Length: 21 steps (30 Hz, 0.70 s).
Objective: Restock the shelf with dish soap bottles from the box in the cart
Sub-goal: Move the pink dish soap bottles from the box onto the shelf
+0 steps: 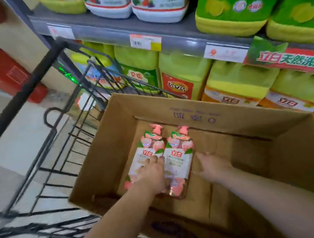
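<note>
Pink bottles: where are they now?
Head view: the two pink bottles lie flat, side by side, on the box floor left of centre, pumps toward the shelf. The left hand rests on them; the right hand is just right of them.

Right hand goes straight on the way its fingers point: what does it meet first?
Likely the side of the right bottle; blurred depth means the right hand might meet the box floor instead.

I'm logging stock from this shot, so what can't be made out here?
Head view:
- Left pink pump bottle: lower label covered by the left hand.
- Right hand: motion blur; open or gripping, cannot tell.
- White shelf price tag: print blurred.
- Brown cardboard box: near wall partly behind the forearms.
</note>
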Motion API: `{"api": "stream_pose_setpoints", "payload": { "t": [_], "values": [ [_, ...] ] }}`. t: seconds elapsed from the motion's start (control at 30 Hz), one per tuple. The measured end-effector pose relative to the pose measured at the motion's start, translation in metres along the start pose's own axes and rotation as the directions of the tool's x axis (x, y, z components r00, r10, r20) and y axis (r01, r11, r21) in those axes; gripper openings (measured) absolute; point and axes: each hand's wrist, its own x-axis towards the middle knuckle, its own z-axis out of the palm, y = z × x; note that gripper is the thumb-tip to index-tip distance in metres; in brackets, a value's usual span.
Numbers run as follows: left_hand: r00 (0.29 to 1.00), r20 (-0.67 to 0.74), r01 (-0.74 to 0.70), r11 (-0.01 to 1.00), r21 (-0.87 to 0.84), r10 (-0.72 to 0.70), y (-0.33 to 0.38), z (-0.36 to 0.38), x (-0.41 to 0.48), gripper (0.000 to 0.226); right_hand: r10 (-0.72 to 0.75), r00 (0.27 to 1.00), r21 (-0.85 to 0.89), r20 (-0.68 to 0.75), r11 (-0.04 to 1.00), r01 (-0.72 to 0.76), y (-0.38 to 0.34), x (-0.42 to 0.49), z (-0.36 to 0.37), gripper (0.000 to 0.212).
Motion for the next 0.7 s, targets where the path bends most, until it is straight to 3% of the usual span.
{"api": "stream_pose_setpoints", "payload": {
  "t": [0.13,0.2,0.37,0.57,0.7],
  "values": [
    [0.998,0.07,0.019,0.976,-0.218,-0.004,-0.003,0.021,0.03,0.086,0.099,0.995,0.212,0.006,0.972,-0.098,0.0,0.033,0.023,0.067],
    [0.995,0.096,0.037,0.949,-0.312,-0.008,-0.004,0.032,0.042,0.096,0.187,0.982,0.407,0.018,0.896,-0.178,-0.001,0.048,0.035,0.07],
    [0.999,0.047,0.033,0.939,-0.343,-0.018,-0.009,0.054,0.057,0.099,0.351,0.934,0.778,0.068,0.567,-0.27,-0.003,0.088,0.055,0.066],
    [1.0,0.003,-0.028,0.943,-0.332,0.03,-0.019,0.059,0.06,0.095,0.33,0.925,0.978,0.186,0.03,-0.208,-0.015,0.107,0.067,0.068],
    [0.998,-0.023,-0.055,0.931,-0.362,0.05,-0.023,0.058,0.06,0.095,0.309,0.927,0.977,0.212,-0.075,-0.199,-0.019,0.11,0.067,0.066]
  ]
}}
